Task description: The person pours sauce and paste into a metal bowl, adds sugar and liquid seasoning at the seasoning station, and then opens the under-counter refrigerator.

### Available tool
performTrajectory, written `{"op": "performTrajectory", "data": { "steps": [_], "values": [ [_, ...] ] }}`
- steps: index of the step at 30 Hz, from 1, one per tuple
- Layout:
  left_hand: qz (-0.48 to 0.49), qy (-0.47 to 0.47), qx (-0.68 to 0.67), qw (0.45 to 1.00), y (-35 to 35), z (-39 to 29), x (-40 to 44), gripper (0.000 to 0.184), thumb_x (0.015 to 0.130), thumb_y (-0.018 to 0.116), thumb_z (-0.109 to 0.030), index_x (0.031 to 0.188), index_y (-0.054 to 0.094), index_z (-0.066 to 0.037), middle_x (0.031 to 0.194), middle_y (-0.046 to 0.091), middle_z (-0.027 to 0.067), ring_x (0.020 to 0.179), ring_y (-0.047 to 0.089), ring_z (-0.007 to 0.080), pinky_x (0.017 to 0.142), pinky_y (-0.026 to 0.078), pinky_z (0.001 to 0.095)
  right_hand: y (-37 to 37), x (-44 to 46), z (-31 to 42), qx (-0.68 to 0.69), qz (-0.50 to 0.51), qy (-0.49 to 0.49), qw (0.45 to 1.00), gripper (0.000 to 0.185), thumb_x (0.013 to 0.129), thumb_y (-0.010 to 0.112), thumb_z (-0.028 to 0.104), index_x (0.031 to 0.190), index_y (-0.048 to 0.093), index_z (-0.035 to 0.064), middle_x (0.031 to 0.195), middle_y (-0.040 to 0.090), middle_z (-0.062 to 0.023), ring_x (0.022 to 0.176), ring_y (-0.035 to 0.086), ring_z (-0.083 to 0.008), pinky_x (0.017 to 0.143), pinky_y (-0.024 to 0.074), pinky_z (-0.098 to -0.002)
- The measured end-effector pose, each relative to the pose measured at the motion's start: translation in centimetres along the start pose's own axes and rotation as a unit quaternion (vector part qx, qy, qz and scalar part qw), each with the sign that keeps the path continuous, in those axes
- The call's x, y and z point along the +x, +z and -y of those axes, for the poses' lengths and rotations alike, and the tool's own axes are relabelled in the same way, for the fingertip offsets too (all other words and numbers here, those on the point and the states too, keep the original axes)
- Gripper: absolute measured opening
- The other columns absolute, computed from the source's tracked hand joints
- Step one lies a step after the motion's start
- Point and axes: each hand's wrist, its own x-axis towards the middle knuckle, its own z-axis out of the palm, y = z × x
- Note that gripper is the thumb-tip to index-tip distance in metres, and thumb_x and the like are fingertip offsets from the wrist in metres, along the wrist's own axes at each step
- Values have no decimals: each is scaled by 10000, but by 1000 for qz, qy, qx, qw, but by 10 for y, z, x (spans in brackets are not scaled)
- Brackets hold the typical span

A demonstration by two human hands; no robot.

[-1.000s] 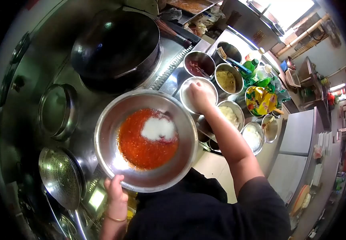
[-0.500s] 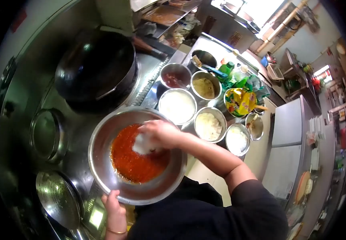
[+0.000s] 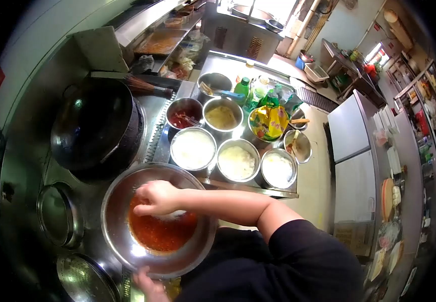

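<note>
A wide steel bowl holds red-orange sauce with visible bits in it. Over the bowl's far left part hangs my right hand, fingers curled together; what they hold, if anything, is hidden. Just below that hand a small white patch shows against the sauce, and I cannot tell if it is powder or something else. My left hand, smeared by motion, is at the bowl's near rim. Whether its fingers grip the rim is unclear.
Left of the bowl are a black wok and a round metal pan. Steel pots to the right hold white contents, pale chunks and a dark red mixture. A yellow packet sits behind them.
My right hand has shifted left within the bowl, and the white material that was below its fingers now shows only as a small patch. My left hand's hold on the rim has blurred.
</note>
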Motion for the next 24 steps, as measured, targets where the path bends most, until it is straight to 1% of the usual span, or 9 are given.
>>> {"op": "performTrajectory", "data": {
  "steps": [1, 5, 8, 10, 13, 16, 20, 23, 24],
  "values": [
    [16, 14, -11, 1000, -4, 3, 1, 332, 708, 515, -42, 1037, 536, -1, 1049, 562, 114, 966, 562, 271, 842, 491, 421, -5, 4, 6, -17, -8, -89, 996, 405, 767, 642, 410, 707, 610, 10, 804, 648, -187, 799, 628, -357, 699, 491, -444],
    [9, -35, 4, 999, 6, -12, -18, 318, 706, 538, -63, 1020, 535, -15, 1054, 560, 108, 973, 556, 260, 833, 486, 425, 38, 10, -47, -123, -3, -183, 975, 258, 767, 642, 294, 843, 669, 49, 1003, 636, -169, 1028, 571, -346, 836, 480, -434],
    [18, 8, -21, 1000, -6, -4, -5, 335, 703, 548, -82, 1035, 543, -37, 1060, 564, 110, 976, 558, 280, 849, 479, 456, 24, 6, -32, -124, 36, -146, 981, 309, 780, 627, 194, 1070, 667, 97, 1187, 597, -160, 1159, 522, -347, 898, 479, -440],
    [45, 12, -51, 998, -12, 1, -7, 319, 710, 542, -85, 1027, 539, -49, 1065, 548, 112, 975, 545, 288, 863, 470, 489, 17, 14, -1, -38, 44, -114, 992, 235, 824, 595, 146, 1048, 640, 90, 1163, 608, -133, 1063, 574, -332, 847, 493, -433],
    [31, -7, -56, 998, -13, 0, -4, 295, 716, 545, -85, 1008, 530, -49, 1046, 541, 104, 976, 534, 280, 851, 468, 488, 14, 19, 28, 19, 9, -101, 995, 123, 811, 604, 153, 892, 660, 80, 795, 649, -153, 805, 630, -372, 725, 500, -471],
    [21, 12, -42, 999, -26, 9, 9, 270, 721, 548, -87, 987, 524, -46, 1021, 548, 88, 974, 534, 262, 841, 465, 464, 29, 18, 22, -10, 14, -44, 999, 224, 880, 566, 252, 889, 642, 42, 798, 646, -179, 782, 627, -366, 719, 495, -461],
    [23, -1, -64, 998, -29, 9, 4, 272, 726, 555, -102, 990, 526, -43, 1045, 555, 92, 984, 535, 251, 880, 450, 443, -1, 16, 57, 46, -9, 47, 998, 257, 813, 610, 280, 790, 597, 25, 750, 622, -170, 733, 608, -358, 670, 482, -454],
    [28, 2, -49, 998, -21, 1, -11, 303, 715, 559, -110, 1010, 537, -47, 1057, 560, 102, 986, 541, 266, 880, 456, 448, 5, 29, 56, 103, 0, -84, 991, 208, 754, 647, 230, 768, 574, 35, 681, 598, -147, 692, 599, -355, 645, 470, -458],
    [7, -23, -57, 998, -22, 0, -7, 316, 709, 557, -109, 1018, 542, -45, 1056, 561, 104, 985, 545, 271, 873, 464, 455, 7, 34, 52, 52, 37, -76, 995, 283, 709, 681, 185, 952, 624, 51, 886, 633, -159, 822, 613, -338, 723, 485, -458]
  ]
}}
